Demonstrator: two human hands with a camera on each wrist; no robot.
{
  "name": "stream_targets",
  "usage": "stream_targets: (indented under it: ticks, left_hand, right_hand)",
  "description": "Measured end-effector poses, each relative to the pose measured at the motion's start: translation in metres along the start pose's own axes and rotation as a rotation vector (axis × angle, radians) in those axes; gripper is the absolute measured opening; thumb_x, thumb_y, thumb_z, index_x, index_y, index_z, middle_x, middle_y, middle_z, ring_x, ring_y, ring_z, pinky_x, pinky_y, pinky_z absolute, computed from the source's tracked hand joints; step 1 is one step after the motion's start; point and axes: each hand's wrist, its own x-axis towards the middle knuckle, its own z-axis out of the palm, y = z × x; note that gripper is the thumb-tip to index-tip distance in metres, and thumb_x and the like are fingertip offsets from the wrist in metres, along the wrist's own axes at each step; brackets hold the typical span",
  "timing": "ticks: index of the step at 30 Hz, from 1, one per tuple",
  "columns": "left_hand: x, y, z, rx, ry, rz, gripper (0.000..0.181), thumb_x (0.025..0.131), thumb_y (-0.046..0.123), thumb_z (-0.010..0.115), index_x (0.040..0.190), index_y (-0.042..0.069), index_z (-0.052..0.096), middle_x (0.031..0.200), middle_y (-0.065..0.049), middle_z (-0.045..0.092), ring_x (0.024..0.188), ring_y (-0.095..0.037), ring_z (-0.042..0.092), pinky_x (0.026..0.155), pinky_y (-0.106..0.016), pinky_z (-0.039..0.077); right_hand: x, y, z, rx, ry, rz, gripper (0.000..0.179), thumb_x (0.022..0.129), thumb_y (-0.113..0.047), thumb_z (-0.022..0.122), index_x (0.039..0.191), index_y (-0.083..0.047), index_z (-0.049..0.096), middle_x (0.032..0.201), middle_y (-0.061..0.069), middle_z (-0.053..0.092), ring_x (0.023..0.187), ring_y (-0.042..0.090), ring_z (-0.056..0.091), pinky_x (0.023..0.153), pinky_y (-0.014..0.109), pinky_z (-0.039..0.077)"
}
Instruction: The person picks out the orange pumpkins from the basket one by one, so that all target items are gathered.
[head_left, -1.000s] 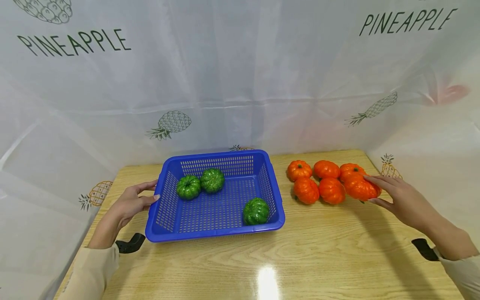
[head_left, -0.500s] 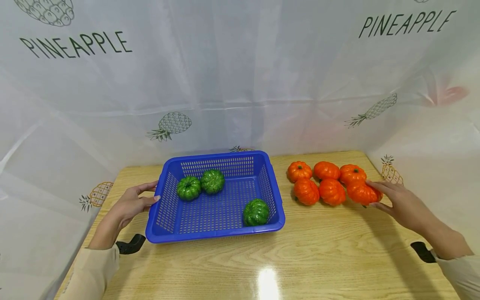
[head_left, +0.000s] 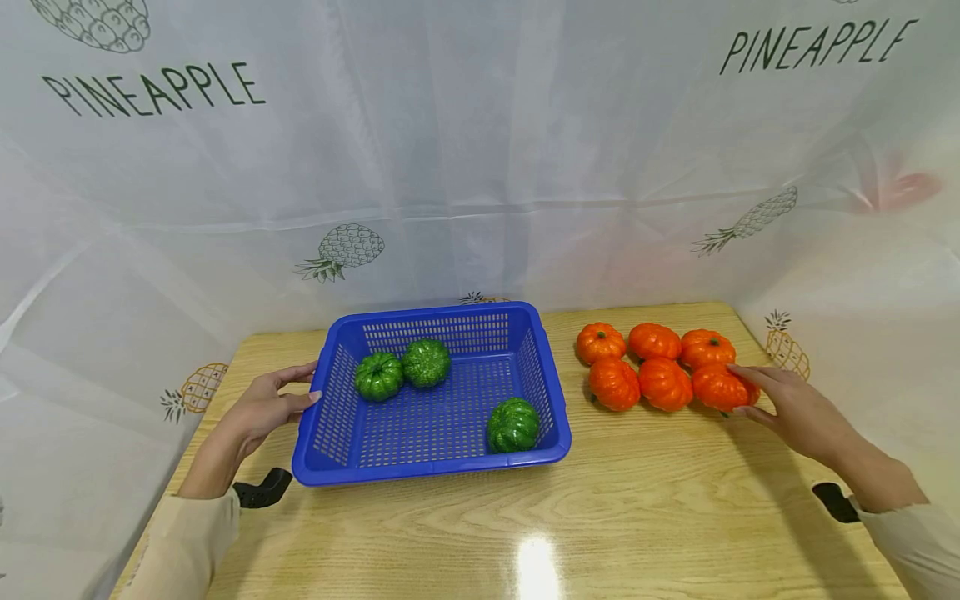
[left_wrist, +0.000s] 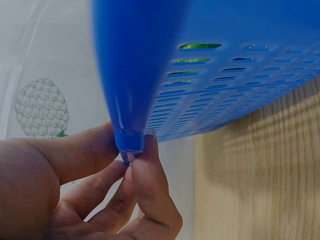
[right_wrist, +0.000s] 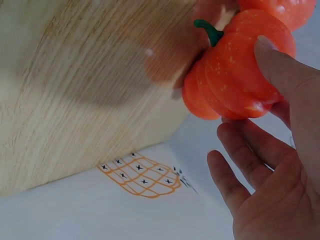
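Observation:
My left hand [head_left: 266,408] pinches the left rim of a blue plastic basket [head_left: 431,473]; the left wrist view shows thumb and fingers at the rim [left_wrist: 131,142]. Inside the basket lie a green pumpkin [head_left: 378,377] and another green pumpkin [head_left: 427,363] side by side at back left, with a third green pumpkin [head_left: 513,425] at front right. My right hand [head_left: 802,412] holds an orange pumpkin [head_left: 720,387] at the right end of the front row. In the right wrist view its thumb lies on this pumpkin [right_wrist: 235,65], whose green stem points away from the palm.
Several other orange pumpkins sit close together in two rows right of the basket, among them a back-row pumpkin [head_left: 655,342] and a front-row pumpkin [head_left: 666,385]. A wooden table [head_left: 637,508] lies beneath everything. A printed white sheet [head_left: 480,150] rises behind it.
My right hand has lowered the orange pumpkin toward the viewer and down beside the front row, so the back-right pumpkin shows more. The left hand and basket stay put.

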Motion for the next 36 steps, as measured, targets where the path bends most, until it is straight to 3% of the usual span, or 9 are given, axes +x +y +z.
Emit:
stream_targets:
  ticks: [12,36]
  left_hand:
    - [0.0008,-0.0019,0.0003,0.006,-0.005,-0.003,0.067,0.110,0.002,0.052,0.166,-0.008,0.017,0.155,-0.035,0.029,0.092,-0.011,0.071,0.083,-0.029,0.062]
    - [0.0026,-0.0056,-0.0048,0.025,-0.021,0.004,0.069,0.111,0.009,0.054,0.167,-0.004,0.016,0.154,-0.035,0.031,0.096,-0.008,0.068,0.087,-0.028,0.061]
  right_hand:
    - [0.0004,0.0019,0.0068,0.025,-0.055,0.042,0.062,0.077,-0.003,0.090,0.131,0.011,0.063,0.119,0.035,0.068,0.106,0.055,0.061,0.087,0.070,0.048]
    - [-0.0007,0.0018,0.0093,0.085,-0.075,0.061,0.066,0.082,-0.007,0.089,0.137,0.011,0.057,0.126,0.039,0.062,0.110,0.060,0.058,0.087,0.074,0.048]
